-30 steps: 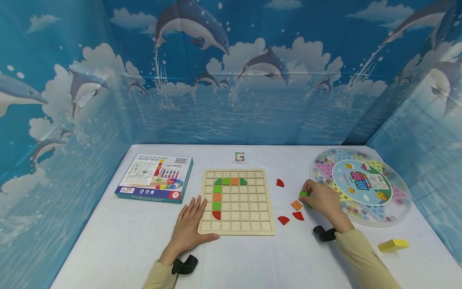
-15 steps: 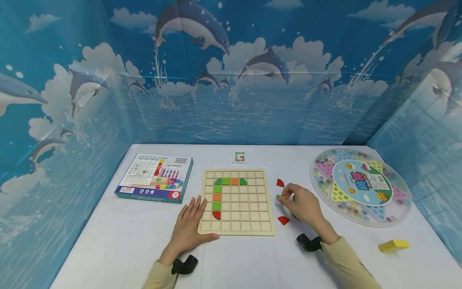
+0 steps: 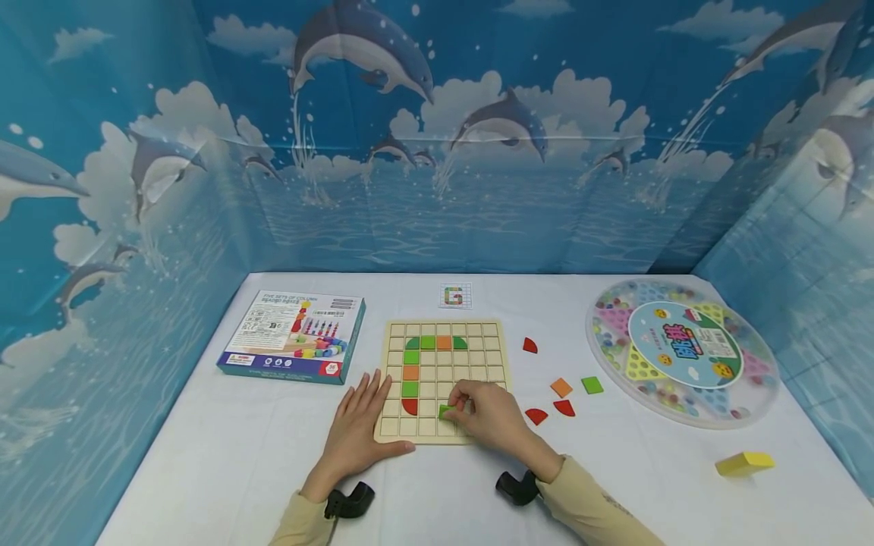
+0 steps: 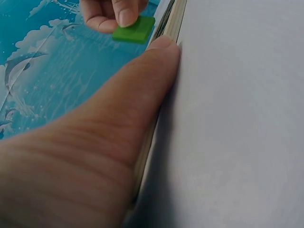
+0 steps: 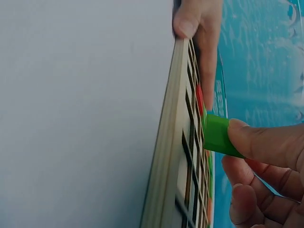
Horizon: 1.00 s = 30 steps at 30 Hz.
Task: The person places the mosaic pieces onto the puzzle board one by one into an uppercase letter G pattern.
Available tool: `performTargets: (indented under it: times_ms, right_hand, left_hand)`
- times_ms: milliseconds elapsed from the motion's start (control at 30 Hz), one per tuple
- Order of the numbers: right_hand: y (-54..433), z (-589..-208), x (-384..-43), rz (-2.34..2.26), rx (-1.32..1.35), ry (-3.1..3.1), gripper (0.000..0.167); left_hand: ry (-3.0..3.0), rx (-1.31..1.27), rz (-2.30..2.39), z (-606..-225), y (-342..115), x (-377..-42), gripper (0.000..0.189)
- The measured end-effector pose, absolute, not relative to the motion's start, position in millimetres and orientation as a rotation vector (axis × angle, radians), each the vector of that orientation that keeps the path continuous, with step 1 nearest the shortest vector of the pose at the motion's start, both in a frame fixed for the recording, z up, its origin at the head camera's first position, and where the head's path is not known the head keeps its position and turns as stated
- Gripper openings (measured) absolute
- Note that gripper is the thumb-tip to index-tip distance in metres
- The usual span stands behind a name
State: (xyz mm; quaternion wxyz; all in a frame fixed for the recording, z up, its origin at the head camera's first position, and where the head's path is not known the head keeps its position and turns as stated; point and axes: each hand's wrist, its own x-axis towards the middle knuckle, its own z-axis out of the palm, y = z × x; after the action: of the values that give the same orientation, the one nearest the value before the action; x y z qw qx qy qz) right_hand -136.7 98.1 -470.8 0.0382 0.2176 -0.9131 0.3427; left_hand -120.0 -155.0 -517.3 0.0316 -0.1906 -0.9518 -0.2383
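Printed dolphins (image 3: 369,45) are leaping across a blue curtain (image 3: 382,235) behind a white tabletop (image 3: 198,462). At far left, a flat toy box (image 3: 293,335) is lying face up. Just beside it, the left hand (image 3: 356,428) is resting with straight fingers spread, its fingertips and thumb meeting the left and near edges of a wooden grid board (image 3: 428,373); that light brace is probably helping, since a sliding board would be spoiling the aim. On the board, coloured pieces (image 3: 428,343) are forming a top row and a left column, with a red quarter piece (image 3: 410,407) sitting at the column's foot. Beyond the far edge, a small pattern card (image 3: 455,296) is showing a G, worth checking for the cell. Over the board's near part, the right hand (image 3: 495,417) is pinching a green square tile (image 5: 217,135), which is tilting; I cannot tell whether it is touching. Meeting one cell wall first, then levelling and pressing, is probably working best. Farther right, three loose red quarters (image 3: 536,416), an orange square (image 3: 561,387) and a spare green square (image 3: 592,385) are lying near a round bead case (image 3: 683,349), with a yellow block (image 3: 743,465) standing nearer.
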Motion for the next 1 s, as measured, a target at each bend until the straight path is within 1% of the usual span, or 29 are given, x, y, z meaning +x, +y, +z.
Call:
performTargets:
  times_ms: [233, 400, 633, 800, 1000]
  right_hand:
    - [73, -473, -141, 1.028, 0.732, -2.805, 0.018]
    - [64, -474, -147, 1.002, 0.716, -2.807, 0.017]
    - [64, -473, -154, 0.999, 0.665, -2.854, 0.016]
    - [65, -472, -154, 1.015, 0.684, -2.891, 0.014]
    - [65, -473, -153, 0.898, 0.710, -2.884, 0.007]
  left_hand:
    - [-2.933, -0.577, -0.743, -517, -154, -120, 0.109]
    - [-2.935, -0.580, -0.738, -517, -154, -120, 0.109]
    - [-2.929, -0.588, -0.731, -516, -154, -120, 0.109]
    - [-2.931, -0.587, -0.742, -515, -154, -119, 0.108]
    - [-2.938, -0.583, -0.742, -516, -155, -120, 0.109]
